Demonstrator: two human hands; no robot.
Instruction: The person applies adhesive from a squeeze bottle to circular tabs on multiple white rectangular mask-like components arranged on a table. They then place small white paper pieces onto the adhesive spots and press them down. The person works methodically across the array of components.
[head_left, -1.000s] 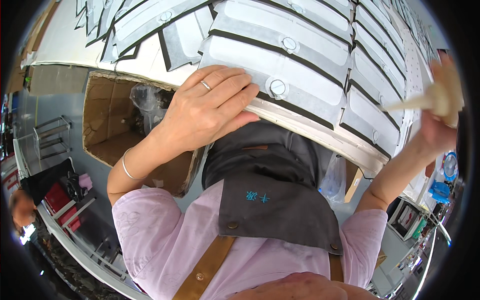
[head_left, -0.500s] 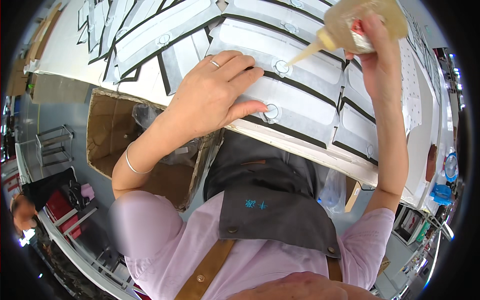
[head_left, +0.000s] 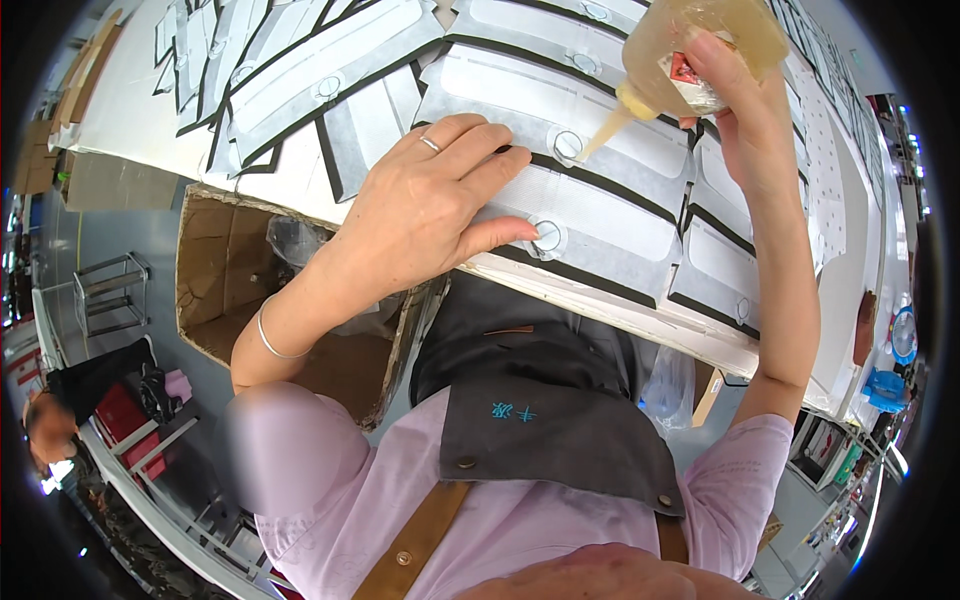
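Note:
My right hand (head_left: 740, 115) is closed around a squeeze bottle (head_left: 648, 35) of cloudy yellowish liquid, held tilted. Its narrow tapered nozzle (head_left: 603, 134) points down at the right edge of a circle (head_left: 568, 145) on a white, black-edged flat piece (head_left: 490, 80); whether the tip touches cannot be made out. Palm down, my left hand (head_left: 430, 195) spans that piece and the nearest similar piece (head_left: 610, 235), thumb spread from the fingers and nothing held. The thumb tip lies against the left side of the nearer piece's circle (head_left: 546, 237).
More black-edged pieces (head_left: 330, 80) overlap at the table's far left, and others (head_left: 715, 265) lie to the right. Below the white table edge (head_left: 500, 272) stands an open cardboard box (head_left: 215, 270) with clear plastic inside. A perforated white sheet (head_left: 822, 170) lies far right.
The bottle and my right hand have shifted slightly left, and the nozzle tip is lower, at the circle's right edge. My left hand stays in nearly the same place.

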